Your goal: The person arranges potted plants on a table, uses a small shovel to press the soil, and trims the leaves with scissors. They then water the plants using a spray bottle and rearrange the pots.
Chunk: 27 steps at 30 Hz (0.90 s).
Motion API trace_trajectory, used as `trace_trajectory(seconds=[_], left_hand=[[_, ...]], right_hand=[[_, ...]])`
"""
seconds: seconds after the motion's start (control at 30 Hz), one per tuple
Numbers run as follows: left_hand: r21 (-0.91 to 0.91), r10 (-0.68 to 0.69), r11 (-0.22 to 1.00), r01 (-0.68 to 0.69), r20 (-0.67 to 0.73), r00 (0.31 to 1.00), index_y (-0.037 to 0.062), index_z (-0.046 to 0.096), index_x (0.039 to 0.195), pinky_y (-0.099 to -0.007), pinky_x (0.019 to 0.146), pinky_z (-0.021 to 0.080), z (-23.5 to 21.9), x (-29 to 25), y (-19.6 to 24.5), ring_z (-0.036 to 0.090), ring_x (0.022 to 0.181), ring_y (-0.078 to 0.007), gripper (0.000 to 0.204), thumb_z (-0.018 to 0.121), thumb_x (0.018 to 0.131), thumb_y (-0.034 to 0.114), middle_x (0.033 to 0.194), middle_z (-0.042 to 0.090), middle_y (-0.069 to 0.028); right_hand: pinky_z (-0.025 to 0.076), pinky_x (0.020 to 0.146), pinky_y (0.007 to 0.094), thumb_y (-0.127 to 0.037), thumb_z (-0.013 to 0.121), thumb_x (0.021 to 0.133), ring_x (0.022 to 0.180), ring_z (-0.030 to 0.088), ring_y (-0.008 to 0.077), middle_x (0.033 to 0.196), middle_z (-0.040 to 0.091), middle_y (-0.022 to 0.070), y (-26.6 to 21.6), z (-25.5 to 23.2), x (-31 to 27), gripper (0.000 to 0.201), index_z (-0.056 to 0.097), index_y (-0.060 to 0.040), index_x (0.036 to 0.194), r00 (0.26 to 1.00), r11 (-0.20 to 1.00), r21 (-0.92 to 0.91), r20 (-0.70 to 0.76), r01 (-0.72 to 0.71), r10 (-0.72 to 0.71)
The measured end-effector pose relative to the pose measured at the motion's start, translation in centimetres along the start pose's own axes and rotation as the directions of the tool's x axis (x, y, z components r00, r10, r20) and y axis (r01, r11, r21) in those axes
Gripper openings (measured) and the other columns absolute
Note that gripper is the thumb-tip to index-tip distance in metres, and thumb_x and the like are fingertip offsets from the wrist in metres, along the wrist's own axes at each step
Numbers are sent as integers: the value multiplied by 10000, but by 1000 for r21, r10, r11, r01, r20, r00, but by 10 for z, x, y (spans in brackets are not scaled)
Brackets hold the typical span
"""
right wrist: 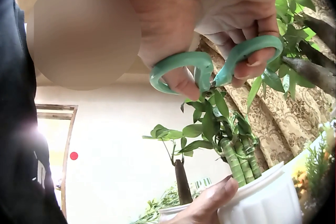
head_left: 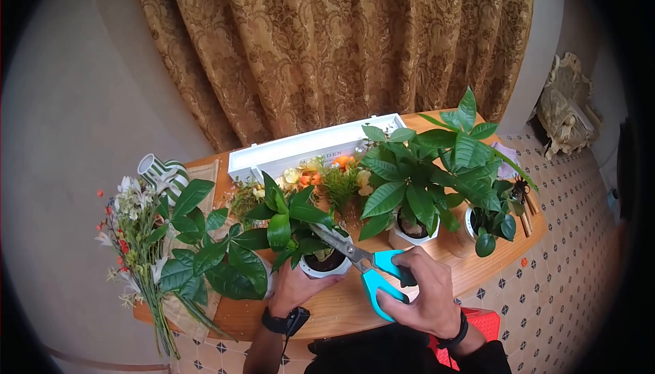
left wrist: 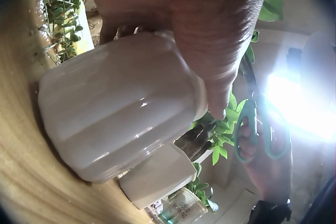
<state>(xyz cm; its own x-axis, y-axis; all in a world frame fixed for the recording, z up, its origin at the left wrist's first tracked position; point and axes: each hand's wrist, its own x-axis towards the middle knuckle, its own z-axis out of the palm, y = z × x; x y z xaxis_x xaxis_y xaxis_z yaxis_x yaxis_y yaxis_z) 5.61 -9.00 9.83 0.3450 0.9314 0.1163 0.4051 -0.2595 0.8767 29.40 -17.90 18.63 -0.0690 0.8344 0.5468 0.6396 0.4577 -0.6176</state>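
Note:
My left hand (head_left: pixel 300 288) grips a white fluted pot (left wrist: pixel 115 108) from the side, thumb up at its rim. Green segmented bamboo stalks (right wrist: pixel 239 161) with leafy shoots stand in the pot's dark soil. In my right hand (head_left: pixel 431 293) are turquoise-handled scissors (head_left: pixel 363 259), thumb and fingers through the spread handle loops. Their blades reach left over the pot, among the leaves of the bamboo; the tips are partly lost in foliage. Just left of this pot, a broad-leaved potted plant (head_left: pixel 239 265) leans close to my left hand.
A white planter box (head_left: pixel 300 159) stands at the back, with orange and yellow flowers (head_left: pixel 307 176) before it. Bigger leafy plants (head_left: pixel 409 183) in white pots fill the right side. Cut flowers (head_left: pixel 140 231) and a striped vase (head_left: pixel 164 176) lie on the left over brown paper.

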Motion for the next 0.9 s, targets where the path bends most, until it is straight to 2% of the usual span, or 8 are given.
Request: trace_trajectory(seconds=[0.17, 0.23, 0.37, 0.43, 0.53, 0.8, 0.9], left_hand=[[-28, -20, 999, 21, 10, 1000, -28, 563, 1206, -362, 891, 573, 0, 0, 0, 719, 1023, -229, 790, 990, 631, 307, 1115, 733, -145], [-28, -32, 999, 33, 13, 999, -29, 564, 1204, -361, 890, 574, 0, -1, 0, 720, 1021, -228, 787, 989, 632, 306, 1113, 734, -145], [0, -24, 1000, 24, 6, 1000, -30, 567, 1198, -358, 887, 577, 0, 0, 0, 720, 1019, -224, 782, 989, 634, 308, 1108, 735, -142], [11, -27, 1000, 27, 8, 1000, -30, 567, 1196, -357, 885, 577, 0, 0, -1, 720, 1017, -223, 779, 989, 634, 309, 1110, 734, -140], [14, -28, 1000, 28, 19, 999, -29, 561, 1200, -357, 884, 579, 0, 0, -4, 719, 1020, -221, 782, 987, 638, 309, 1114, 733, -138], [-6, 25, 1000, -25, 8, 1000, -30, 546, 1218, -365, 903, 576, 1, 0, -7, 715, 1037, -232, 796, 983, 647, 310, 1124, 727, -150], [-4, -10, 1000, 10, -2, 1000, -23, 557, 1210, -370, 895, 574, 0, -1, -1, 716, 1027, -237, 777, 981, 644, 298, 1116, 726, -147]], right_hand=[[488, 539, 347, -243, 849, 748, 589, 616, 247, 809, 611, 120, -1, 0, -1, 429, 621, 22, 996, 1000, 1000, -17, 23, 4, -4], [517, 578, 321, -173, 842, 699, 622, 644, 228, 798, 618, 128, -1, -1, -2, 433, 607, 38, 996, 999, 999, -37, 48, -5, 6], [517, 573, 323, -178, 842, 700, 618, 644, 227, 787, 617, 124, 0, 0, -3, 427, 610, 34, 989, 998, 999, -47, 58, -5, 7], [482, 534, 359, -255, 843, 763, 587, 615, 253, 806, 604, 114, 1, 0, -3, 420, 622, 13, 998, 999, 999, -40, 47, 2, -1], [482, 531, 364, -253, 840, 772, 586, 615, 258, 807, 605, 115, 2, -1, -4, 410, 622, 12, 997, 999, 999, -42, 51, 13, -11], [491, 531, 353, -238, 849, 757, 590, 623, 257, 818, 611, 120, 4, -2, -4, 412, 624, 14, 992, 1000, 1000, -7, 4, 15, -15], [493, 537, 349, -237, 853, 745, 594, 622, 253, 821, 611, 117, -1, -5, 1, 418, 626, 12, 993, 1000, 1000, 10, -1, 8, -8]])
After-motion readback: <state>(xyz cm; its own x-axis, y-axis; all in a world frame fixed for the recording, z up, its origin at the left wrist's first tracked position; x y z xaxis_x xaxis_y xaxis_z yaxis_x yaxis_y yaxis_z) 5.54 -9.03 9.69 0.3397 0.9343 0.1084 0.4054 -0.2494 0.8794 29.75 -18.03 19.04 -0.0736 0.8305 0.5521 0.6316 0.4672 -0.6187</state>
